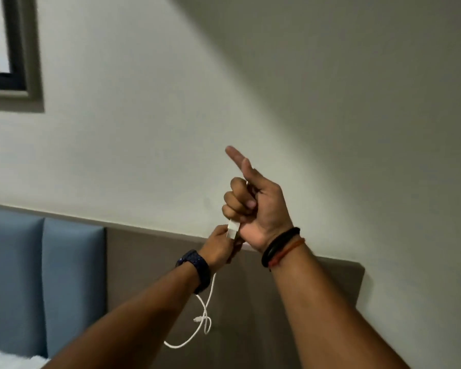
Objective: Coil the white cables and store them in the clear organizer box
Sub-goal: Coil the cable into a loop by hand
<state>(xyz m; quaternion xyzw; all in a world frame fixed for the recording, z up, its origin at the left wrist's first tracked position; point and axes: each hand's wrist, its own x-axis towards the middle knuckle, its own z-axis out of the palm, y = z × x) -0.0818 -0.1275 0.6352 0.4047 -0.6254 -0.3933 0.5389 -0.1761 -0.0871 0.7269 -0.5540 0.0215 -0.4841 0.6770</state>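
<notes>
both hands are up against the wall: the right hand (253, 206) curls three fingers around a white plug (233, 229), index pointing up, while the left hand (218, 247) pinches it from below. the white cable (206, 307) dangles beneath the left wrist.

Two raised hands are meeting before a wall (330, 102), the left hand (218, 246) sitting below the right hand (253, 206), a cable (206, 312) hanging beneath them.

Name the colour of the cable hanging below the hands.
White cable, clearest in the head view.
</notes>
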